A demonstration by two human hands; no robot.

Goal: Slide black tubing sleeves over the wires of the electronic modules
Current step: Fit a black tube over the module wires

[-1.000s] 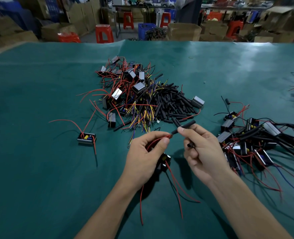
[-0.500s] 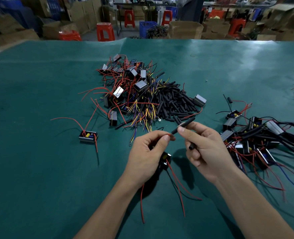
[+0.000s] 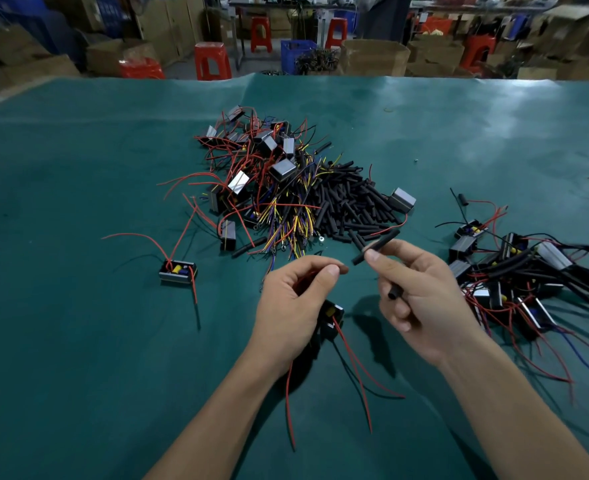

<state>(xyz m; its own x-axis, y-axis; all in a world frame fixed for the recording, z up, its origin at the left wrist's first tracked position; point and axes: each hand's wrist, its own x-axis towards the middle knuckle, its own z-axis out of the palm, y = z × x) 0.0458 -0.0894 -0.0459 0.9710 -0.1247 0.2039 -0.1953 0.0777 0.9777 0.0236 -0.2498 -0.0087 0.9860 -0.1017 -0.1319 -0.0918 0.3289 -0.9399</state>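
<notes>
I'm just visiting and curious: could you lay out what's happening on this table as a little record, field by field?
Surface: green mat
Left hand: pinches a red wire, module hanging below it
Right hand: pinches a black sleeve, a spare sleeve tucked in its curled fingers
Sleeve and wire: apart, not yet threaded
Middle: unsleeved modules pile, loose sleeves heap
Right side: sleeved modules pile
Left side: lone module

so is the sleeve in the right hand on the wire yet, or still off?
Off. The black sleeve pinched by the right hand has its near end apart from the left hand pinching the red wire.
</notes>
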